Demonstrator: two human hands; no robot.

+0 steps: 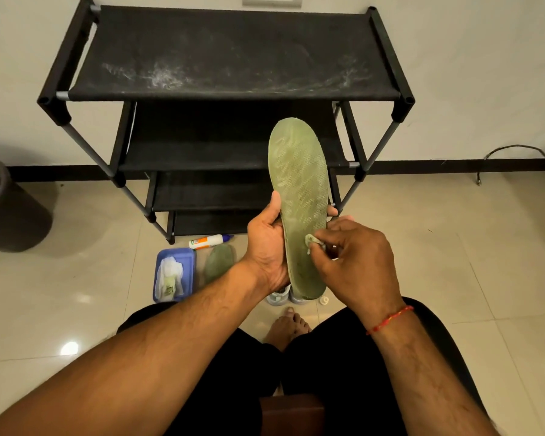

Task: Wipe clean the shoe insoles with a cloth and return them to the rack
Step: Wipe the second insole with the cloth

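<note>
A blue tray (184, 258) sits on the shiny tile floor (76, 309). Crumpled white wipes (169, 275) with green stains lie in it. Just behind the tray, a white glue bottle (210, 240) lies on its side, with an orange label and a blue cap. Far to the tray's left stands a dark bin (13, 212). To the tray's right are white shoes (279, 298), partly hidden, and a small white cap (324, 299). Much farther right, a thin cable (516, 149) curls by the wall.

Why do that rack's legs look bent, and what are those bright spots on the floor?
In the head view, the wide-angle lens bows the black fabric shoe rack outward; the bright spots are reflected light glaring off the glossy beige floor tiles; the green mesh insole and small pale cloth at centre look sharp and evenly lit.
</note>
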